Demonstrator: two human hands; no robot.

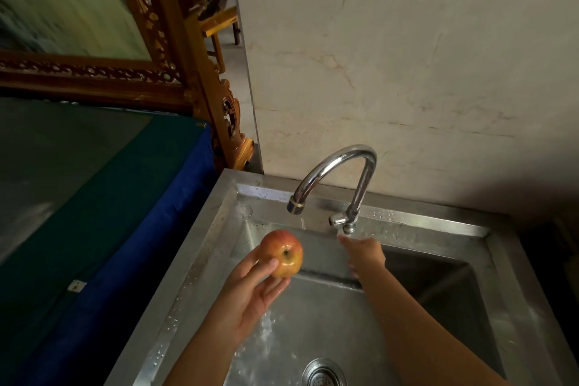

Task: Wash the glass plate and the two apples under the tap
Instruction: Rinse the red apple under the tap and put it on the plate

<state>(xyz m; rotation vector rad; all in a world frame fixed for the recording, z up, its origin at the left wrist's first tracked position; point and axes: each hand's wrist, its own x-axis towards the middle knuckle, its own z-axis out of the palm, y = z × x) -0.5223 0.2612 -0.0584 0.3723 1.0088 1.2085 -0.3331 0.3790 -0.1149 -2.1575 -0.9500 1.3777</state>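
The left hand (250,291) is cupping a glossy red-and-yellow apple (282,253) on its fingertips over the stainless-steel sink (200,263), just below the chrome gooseneck tap (338,172) spout at its 12 o'clock, while the right hand (365,252) is reaching toward the tap's small lever (340,220) at the spout base, blurred, so I cannot tell whether its fingers are closing. Water is splashing across the wet basin toward the round drain (322,373) at 6 o'clock. A blue-draped counter (103,213) is lying at 9 o'clock, a carved wooden frame (175,50) is rising at 11 o'clock, and a veined marble wall (407,56) is backing the sink.
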